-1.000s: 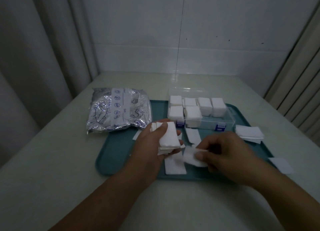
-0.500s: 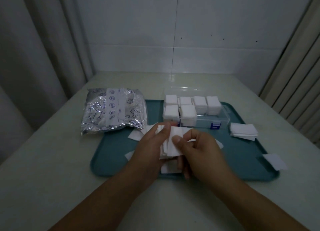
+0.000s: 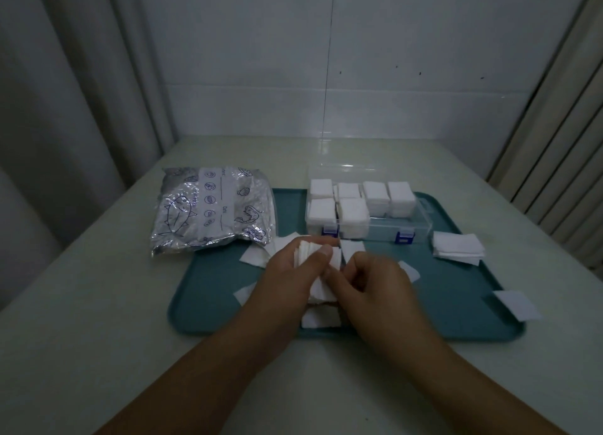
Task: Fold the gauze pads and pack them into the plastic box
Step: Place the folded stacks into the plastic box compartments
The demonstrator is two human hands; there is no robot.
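Both hands meet over a smooth teal tray [image 3: 208,291] on the pale tabletop [image 3: 81,304]: left hand [image 3: 287,278] grips a soft white stack of gauze pads [image 3: 321,271], right hand [image 3: 372,284] curls against it. At 10 o'clock lies a crinkled foil bag [image 3: 208,209]; at 12, the clear rectangular plastic box [image 3: 414,229], partly filled. Loose pads [image 3: 456,248] lie at 2.
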